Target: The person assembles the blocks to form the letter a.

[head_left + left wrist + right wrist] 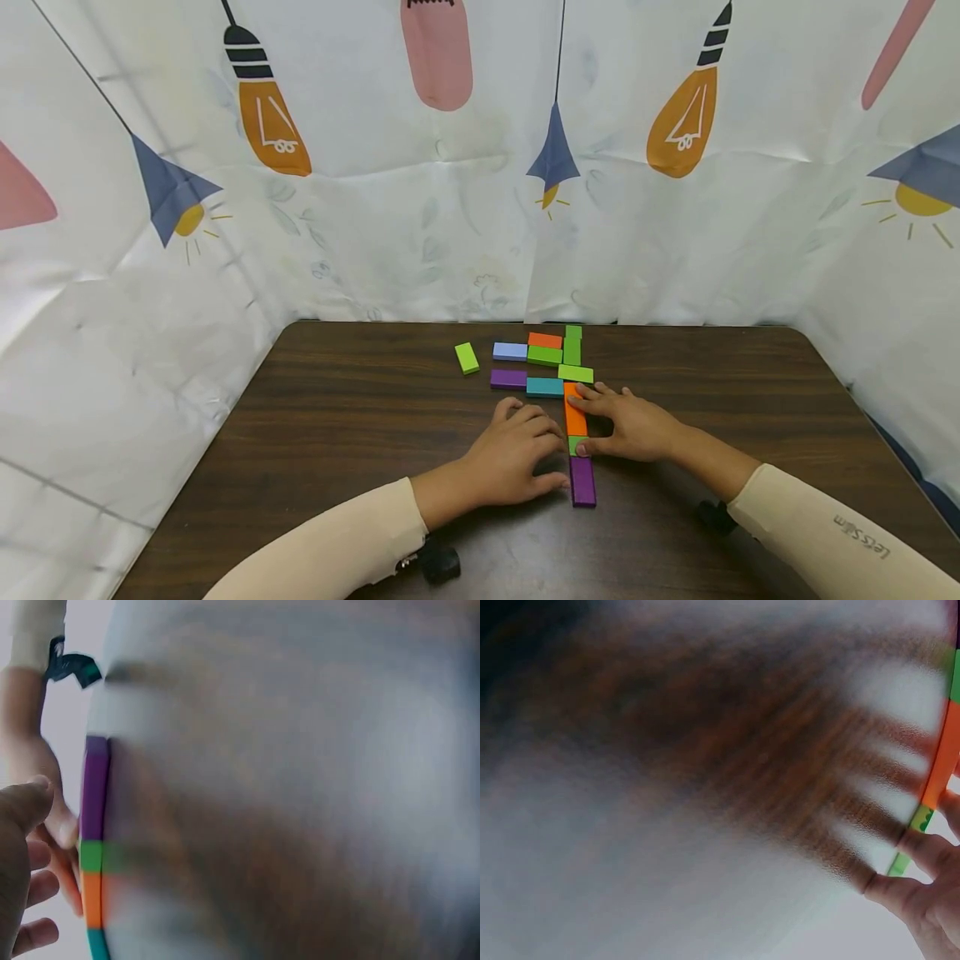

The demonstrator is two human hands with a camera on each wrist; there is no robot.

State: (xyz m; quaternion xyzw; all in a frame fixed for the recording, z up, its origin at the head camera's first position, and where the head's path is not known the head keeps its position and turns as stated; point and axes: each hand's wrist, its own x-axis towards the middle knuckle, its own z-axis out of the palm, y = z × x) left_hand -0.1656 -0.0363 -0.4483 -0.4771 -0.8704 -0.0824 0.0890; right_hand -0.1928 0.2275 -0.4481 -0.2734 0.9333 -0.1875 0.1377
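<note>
My right hand (633, 427) rests fingertips on a long orange block (575, 423), its thumb at a short green block (574, 445) just below. Beyond the green block, toward me, lies a purple block (582, 485) in the same line. Left of that line is my left hand (512, 454), fingers bent loosely around nothing, thumb tip close beside the purple block. A teal block (544, 387) meets the orange block's far end, with a second purple block (508, 380) at its left. In the left wrist view, the left fingers (41, 889) are apart from the row.
Farther back lie a lime block (576, 372), upright-running green pieces (572, 350), a green block (544, 356), a red-orange block (545, 341) and a pale blue block (510, 352). A loose lime block (467, 358) sits left. Behind the dark table (360, 433) hangs a patterned curtain (480, 233).
</note>
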